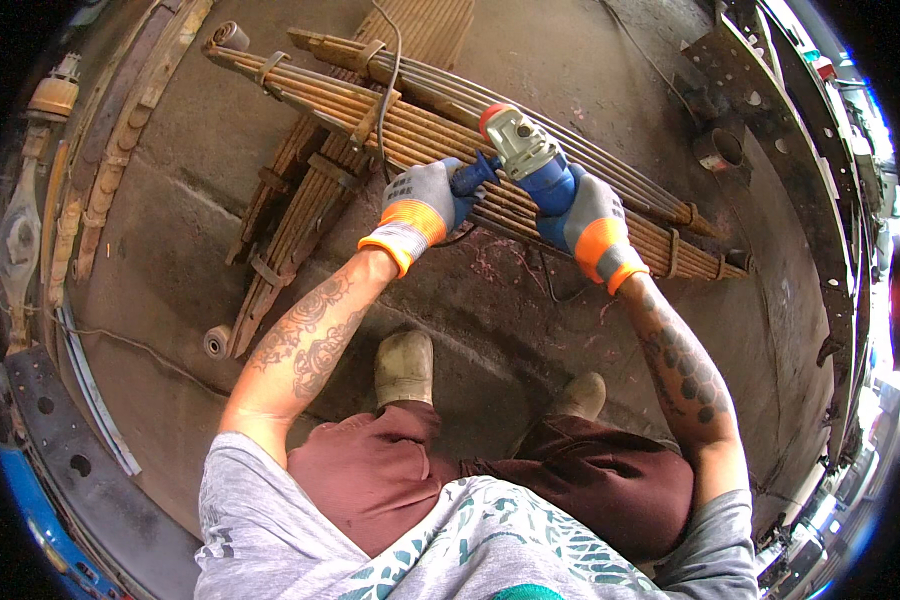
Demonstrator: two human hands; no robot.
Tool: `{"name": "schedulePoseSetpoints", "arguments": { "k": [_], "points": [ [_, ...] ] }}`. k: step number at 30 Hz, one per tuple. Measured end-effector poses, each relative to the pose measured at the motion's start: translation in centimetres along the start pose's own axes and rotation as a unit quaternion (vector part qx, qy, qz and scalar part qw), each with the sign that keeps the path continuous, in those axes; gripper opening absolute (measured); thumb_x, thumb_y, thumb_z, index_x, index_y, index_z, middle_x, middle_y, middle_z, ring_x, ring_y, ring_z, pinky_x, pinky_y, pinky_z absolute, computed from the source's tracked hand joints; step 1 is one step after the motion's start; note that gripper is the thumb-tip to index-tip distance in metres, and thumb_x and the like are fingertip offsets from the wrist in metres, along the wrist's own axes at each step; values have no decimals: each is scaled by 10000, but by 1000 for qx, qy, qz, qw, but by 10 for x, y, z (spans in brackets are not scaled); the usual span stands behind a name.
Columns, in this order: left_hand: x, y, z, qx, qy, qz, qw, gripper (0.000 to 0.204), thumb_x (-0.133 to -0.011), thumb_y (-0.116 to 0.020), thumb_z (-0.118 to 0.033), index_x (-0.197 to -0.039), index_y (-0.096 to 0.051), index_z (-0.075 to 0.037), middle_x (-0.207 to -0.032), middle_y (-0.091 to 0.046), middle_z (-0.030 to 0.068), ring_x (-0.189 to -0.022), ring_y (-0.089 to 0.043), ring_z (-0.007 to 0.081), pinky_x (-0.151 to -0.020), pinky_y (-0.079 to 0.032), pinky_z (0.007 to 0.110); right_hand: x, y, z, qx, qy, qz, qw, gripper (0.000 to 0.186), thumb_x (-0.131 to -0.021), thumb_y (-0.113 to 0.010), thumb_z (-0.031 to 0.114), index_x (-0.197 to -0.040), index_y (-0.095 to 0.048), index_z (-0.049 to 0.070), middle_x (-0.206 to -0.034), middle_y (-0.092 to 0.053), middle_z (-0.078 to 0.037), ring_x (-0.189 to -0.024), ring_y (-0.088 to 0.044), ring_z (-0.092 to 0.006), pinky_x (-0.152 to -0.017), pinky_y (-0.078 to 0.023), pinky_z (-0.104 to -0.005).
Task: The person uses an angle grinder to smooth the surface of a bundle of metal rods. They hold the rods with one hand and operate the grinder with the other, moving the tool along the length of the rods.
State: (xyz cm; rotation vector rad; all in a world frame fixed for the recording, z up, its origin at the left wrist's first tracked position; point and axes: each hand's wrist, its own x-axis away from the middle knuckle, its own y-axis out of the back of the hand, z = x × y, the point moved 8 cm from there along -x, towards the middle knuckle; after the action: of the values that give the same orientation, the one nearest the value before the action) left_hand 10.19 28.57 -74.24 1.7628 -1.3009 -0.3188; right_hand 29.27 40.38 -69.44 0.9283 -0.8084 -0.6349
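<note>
Shirt (490, 545) lies nearest, beyond which the left hand (417, 203) has fingers clamped on the side handle (478, 173) and the right hand (592, 222) on the grinder (526, 150), held over the springs (425, 135) right of their middle, where the crossing cord (399, 50), catching their edges, could jerk the grinder.

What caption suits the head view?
Gloved left hand and right hand hold a blue angle grinder over rusty leaf springs.
</note>
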Motion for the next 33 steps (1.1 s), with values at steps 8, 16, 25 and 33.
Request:
{"name": "schedulePoseSetpoints", "arguments": {
  "k": [8,16,25,33],
  "points": [
    [1,11,5,-1,4,-11,1000,279,-924,-708,-398,-1098,-773,-190,-1016,-764,182,-977,-730,426,-872,-582,523,-4,-1,11,-6,-9,12,1000,558,-709,-893,258,-1200,-687,92,-1079,-776,-202,-1014,-750,-393,-913,-579,-462],
    [-3,13,12,1,30,9,1000,377,-907,-748,-507,-1145,-782,-217,-1040,-767,180,-1014,-725,420,-874,-580,508,-11,-6,13,2,-8,13,1000,571,-697,-900,253,-1199,-686,84,-1068,-776,-198,-1010,-751,-385,-913,-577,-461],
    [-3,16,8,-1,16,10,1000,311,-910,-709,-448,-1103,-778,-213,-1018,-773,175,-984,-738,414,-873,-586,523,-10,-7,13,-12,-5,3,1000,570,-692,-896,254,-1197,-687,92,-1063,-778,-191,-1010,-751,-390,-905,-576,-466],
    [5,5,-33,32,-40,-18,999,323,-882,-760,-424,-1105,-773,-191,-987,-776,171,-977,-748,389,-859,-589,509,1,8,-33,-37,35,-93,994,559,-666,-885,260,-1169,-699,104,-1001,-775,-189,-963,-750,-402,-850,-582,-465]
  ]
}}
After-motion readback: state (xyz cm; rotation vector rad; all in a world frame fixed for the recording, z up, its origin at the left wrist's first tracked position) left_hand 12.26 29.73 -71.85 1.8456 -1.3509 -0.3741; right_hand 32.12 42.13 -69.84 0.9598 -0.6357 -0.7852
